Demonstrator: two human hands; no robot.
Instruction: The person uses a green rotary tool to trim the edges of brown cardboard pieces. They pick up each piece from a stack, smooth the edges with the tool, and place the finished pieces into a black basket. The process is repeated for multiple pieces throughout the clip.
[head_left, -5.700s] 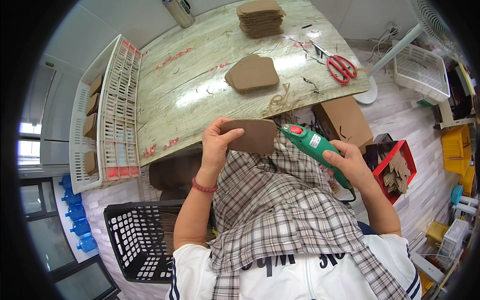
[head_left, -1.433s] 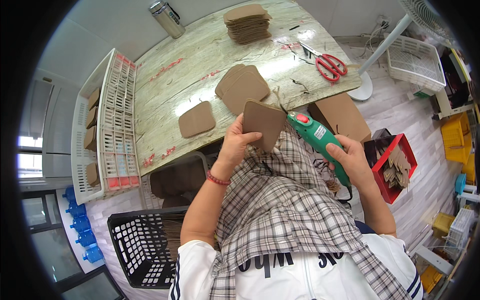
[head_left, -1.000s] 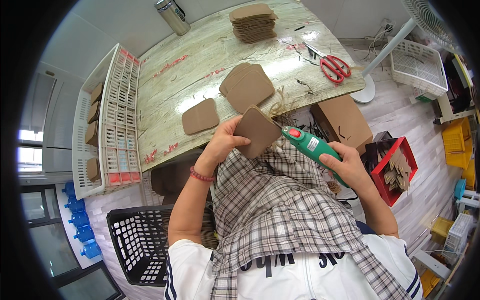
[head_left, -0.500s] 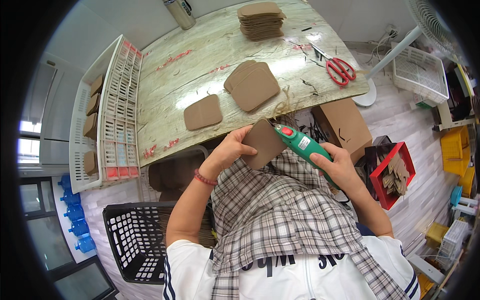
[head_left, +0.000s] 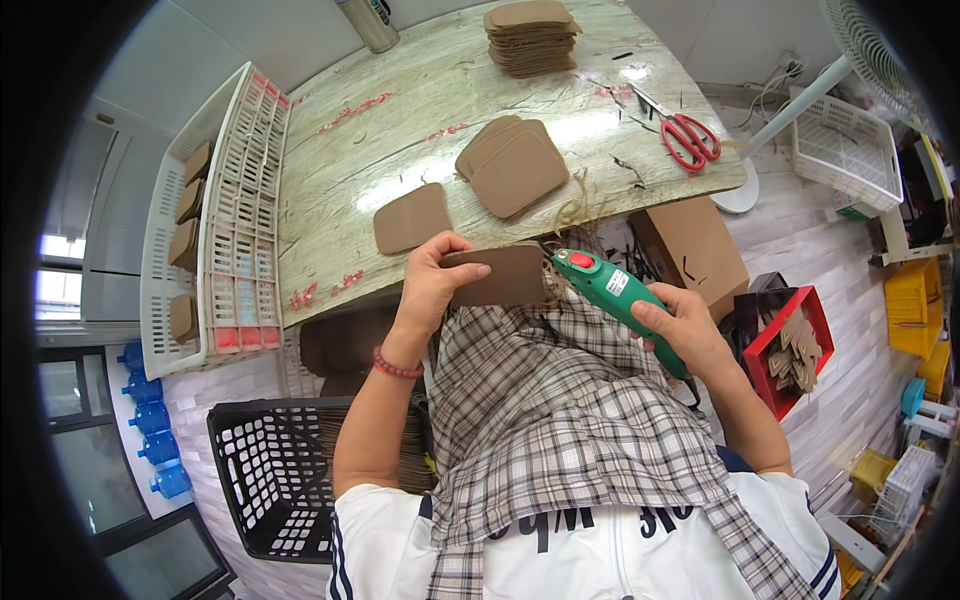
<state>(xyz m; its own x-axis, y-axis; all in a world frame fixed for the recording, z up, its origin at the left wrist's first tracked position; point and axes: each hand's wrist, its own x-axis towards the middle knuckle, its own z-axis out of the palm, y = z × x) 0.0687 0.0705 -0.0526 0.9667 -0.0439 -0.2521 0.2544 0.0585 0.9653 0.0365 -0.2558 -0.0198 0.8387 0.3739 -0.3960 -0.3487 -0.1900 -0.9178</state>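
— While we look down over the plaid cloth (head_left: 560, 420) on the lap, what do we have in each hand?

— Our left hand (head_left: 432, 282) is clamped on a brown leather piece (head_left: 500, 276), thumb across its face, holding it just off the near edge of the bench (head_left: 330, 215). Our right hand (head_left: 682, 328) is wrapped tight round a green power tool (head_left: 612, 290), whose tip meets the piece's right edge.

— And on the bench itself?

— We see one loose brown piece (head_left: 411, 218) near that edge, a small overlapping pile (head_left: 512, 166) mid-bench, a taller stack (head_left: 532, 36) at the far edge, and red scissors (head_left: 688, 140) toward the right edge. A white slotted tray (head_left: 240, 215) lies along the left edge, and a black basket (head_left: 270, 470) sits below by our left arm
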